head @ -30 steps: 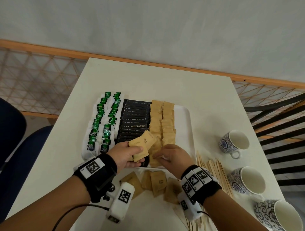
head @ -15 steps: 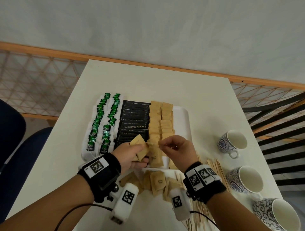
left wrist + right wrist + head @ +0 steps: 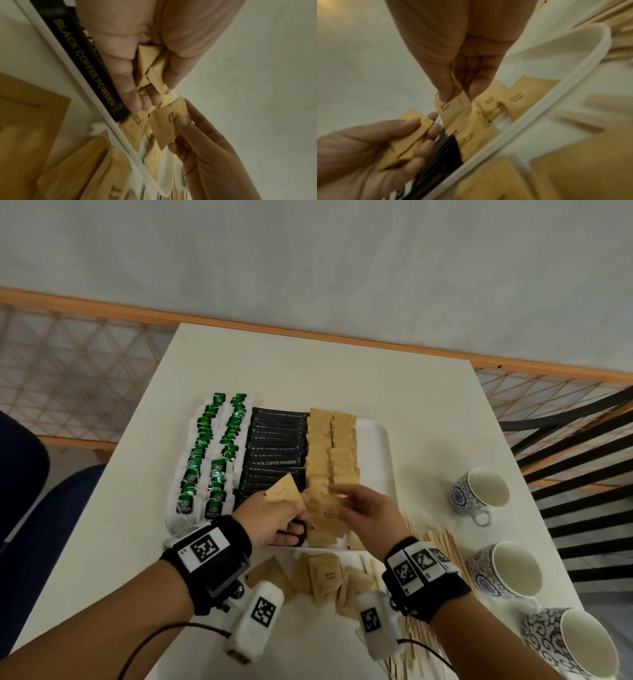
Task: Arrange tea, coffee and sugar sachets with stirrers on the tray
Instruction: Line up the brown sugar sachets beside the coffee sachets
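L hand (image 3: 270, 518) curled round a small stack of brown sugar sachets (image 3: 285, 494), thumb on top, fingers under; stack sticks out past the fingertips, tilted, above the near end of the coffee row. R hand (image 3: 368, 513) pinches a single sugar sachet (image 3: 452, 108) btwn thumb and forefinger by its top edge, sachet hanging below the pinch, just over the near end of the sugar rows (image 3: 330, 450) in the white tray (image 3: 376, 446). Both hands nearly touching above tray's near edge. Tray L to R: green tea bags (image 3: 212, 453), black coffee sachets (image 3: 275, 453), sugar. Loose sugar sachets (image 3: 325, 575) on table (image 3: 308, 364) in front of tray, wooden stirrers (image 3: 442, 546) to the R of them, near 3 patterned cups (image 3: 479, 494).
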Demonstrator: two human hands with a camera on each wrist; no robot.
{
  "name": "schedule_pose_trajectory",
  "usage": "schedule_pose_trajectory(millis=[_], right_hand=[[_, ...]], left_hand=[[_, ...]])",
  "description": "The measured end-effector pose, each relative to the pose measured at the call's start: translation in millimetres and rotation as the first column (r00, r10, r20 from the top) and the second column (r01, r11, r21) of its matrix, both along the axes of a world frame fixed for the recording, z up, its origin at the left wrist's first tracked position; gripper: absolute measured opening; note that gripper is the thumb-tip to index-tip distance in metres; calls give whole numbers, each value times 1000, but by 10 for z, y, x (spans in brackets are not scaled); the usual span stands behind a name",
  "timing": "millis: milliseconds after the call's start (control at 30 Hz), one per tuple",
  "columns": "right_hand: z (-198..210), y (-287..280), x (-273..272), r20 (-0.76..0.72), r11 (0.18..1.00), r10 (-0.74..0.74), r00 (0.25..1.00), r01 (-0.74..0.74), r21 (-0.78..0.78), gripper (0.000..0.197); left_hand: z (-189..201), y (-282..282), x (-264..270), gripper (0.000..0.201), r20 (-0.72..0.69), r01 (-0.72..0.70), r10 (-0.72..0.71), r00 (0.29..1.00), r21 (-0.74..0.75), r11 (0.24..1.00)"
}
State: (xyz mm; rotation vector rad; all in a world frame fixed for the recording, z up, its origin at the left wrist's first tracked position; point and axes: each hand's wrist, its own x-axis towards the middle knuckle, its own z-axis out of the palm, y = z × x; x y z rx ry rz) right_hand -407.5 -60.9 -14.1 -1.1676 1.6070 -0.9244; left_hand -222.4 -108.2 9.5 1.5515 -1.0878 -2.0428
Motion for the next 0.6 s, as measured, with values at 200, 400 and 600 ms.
schedule_pose_trajectory(millis=[200,400,600], right_hand=[[-9,56,5,-190,984,155,969,-135,115,26],[-119,-12,32,-260,979,191,947,-163,123,26],[-138,-76,49,-401,981,158,902,-189,-38,22]], left_hand=[[32,-88,122,22,3,-77,77,997,37,996],[72,-110,188,34,-34,-62,65,997,101,993],[18,-127,201,16,26,-22,21,999,35,999]])
